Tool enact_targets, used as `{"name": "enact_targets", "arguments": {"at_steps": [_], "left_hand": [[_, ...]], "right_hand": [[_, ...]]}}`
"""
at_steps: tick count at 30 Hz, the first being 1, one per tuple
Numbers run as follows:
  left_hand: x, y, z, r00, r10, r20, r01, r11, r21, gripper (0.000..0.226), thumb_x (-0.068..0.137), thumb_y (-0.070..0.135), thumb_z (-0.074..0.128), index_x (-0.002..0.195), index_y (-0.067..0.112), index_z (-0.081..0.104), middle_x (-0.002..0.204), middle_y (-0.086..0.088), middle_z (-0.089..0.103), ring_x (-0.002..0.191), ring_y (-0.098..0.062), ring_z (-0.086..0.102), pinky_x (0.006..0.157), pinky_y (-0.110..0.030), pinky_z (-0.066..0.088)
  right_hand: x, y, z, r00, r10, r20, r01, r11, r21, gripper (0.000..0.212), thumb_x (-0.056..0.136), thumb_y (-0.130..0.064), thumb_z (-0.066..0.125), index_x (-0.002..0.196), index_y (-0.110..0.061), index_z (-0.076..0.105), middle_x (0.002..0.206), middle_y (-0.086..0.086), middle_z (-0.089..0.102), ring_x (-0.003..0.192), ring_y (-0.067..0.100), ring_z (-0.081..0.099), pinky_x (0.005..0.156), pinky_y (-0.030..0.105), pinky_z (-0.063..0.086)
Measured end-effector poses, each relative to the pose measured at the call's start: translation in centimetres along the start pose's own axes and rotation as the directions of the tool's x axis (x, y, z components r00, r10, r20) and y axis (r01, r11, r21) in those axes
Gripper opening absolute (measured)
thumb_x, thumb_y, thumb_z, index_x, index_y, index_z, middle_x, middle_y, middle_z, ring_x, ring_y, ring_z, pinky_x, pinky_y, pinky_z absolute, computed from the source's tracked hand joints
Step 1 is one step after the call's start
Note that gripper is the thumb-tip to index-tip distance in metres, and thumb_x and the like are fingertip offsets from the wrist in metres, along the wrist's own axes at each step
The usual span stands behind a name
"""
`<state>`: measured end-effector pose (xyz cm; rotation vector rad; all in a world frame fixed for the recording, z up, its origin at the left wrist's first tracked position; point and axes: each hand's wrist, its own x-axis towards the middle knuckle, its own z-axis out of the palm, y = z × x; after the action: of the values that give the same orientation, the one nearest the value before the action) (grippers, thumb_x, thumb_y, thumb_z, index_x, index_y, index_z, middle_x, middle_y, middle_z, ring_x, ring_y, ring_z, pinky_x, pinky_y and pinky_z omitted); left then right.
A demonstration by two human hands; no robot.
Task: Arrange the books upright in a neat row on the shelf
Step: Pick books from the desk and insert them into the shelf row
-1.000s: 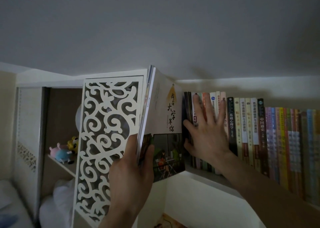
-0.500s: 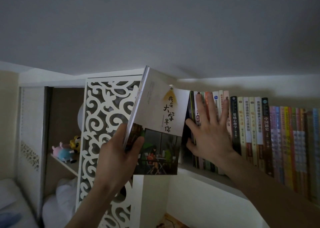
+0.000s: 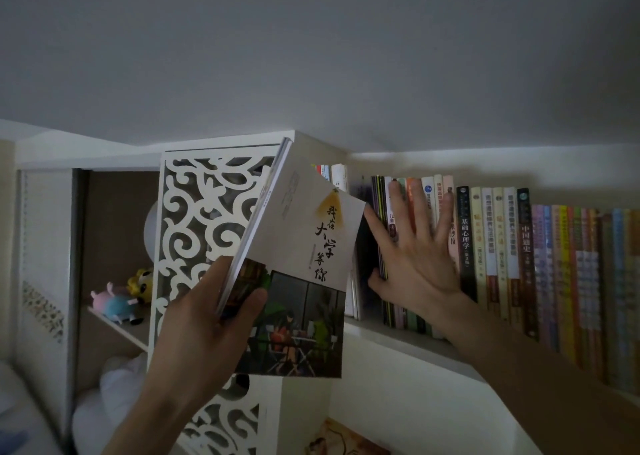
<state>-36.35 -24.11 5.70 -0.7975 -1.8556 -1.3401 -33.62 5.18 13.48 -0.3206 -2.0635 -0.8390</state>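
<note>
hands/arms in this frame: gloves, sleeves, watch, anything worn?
Nothing worn that shows. The left hand and right hand are bare: no gloves, no rings visible on the fingers. Both forearms are bare to the frame edge, with no sleeve, watch or band in view. The light is dim, so small marks cannot be ruled out.

Smooth paper-covered book (image 3: 304, 247), matt white painted shelf (image 3: 398, 342), plush cloth toys (image 3: 117, 299)

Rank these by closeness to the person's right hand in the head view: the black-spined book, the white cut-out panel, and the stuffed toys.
1. Black-spined book: just right of the right hand, in the row.
2. White cut-out panel: left, beyond the held book.
3. Stuffed toys: far left, on a lower shelf.
</note>
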Motion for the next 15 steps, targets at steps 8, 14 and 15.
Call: {"name": "enact_targets", "arguments": {"at_steps": [8,14,15], "left_hand": [[-0.65,0.43,-0.11,1.0,0.018,-0.001,-0.018,0.999,0.026,0.013,0.094,0.04,0.064,0.101,0.03,0.058,0.075,0.006,0.068,0.066,-0.011,0.068,0.057,-0.045,0.06],[-0.73,0.46,-0.67,0.998,0.041,0.042,-0.044,0.997,0.062,0.019,0.093,0.045,0.062,0.098,0.027,0.058,0.072,0.002,0.068,0.062,-0.013,0.067,0.057,-0.045,0.058],[-0.72,0.54,-0.67,0.997,0.048,0.058,-0.052,0.997,0.065,0.021,0.093,0.048,0.06,0.098,0.028,0.058,0.071,0.001,0.068,0.062,-0.015,0.067,0.057,-0.046,0.058]], "right_hand": [[0.03,-0.05,-0.06,1.0,0.005,0.007,-0.005,1.0,0.014,0.121,0.066,-0.073,0.068,0.163,-0.025,0.014,0.167,0.025,-0.012,0.152,0.049,-0.017,0.113,0.077,0.0],[0.07,-0.16,-0.14,1.0,0.016,0.019,-0.016,0.999,0.027,0.12,0.064,-0.07,0.071,0.162,-0.025,0.018,0.168,0.023,-0.009,0.152,0.047,-0.016,0.113,0.076,0.001],[0.05,-0.19,-0.22,1.0,0.019,0.018,-0.02,0.999,0.031,0.12,0.063,-0.069,0.072,0.162,-0.026,0.02,0.168,0.023,-0.008,0.152,0.047,-0.015,0.113,0.076,0.001]]}}
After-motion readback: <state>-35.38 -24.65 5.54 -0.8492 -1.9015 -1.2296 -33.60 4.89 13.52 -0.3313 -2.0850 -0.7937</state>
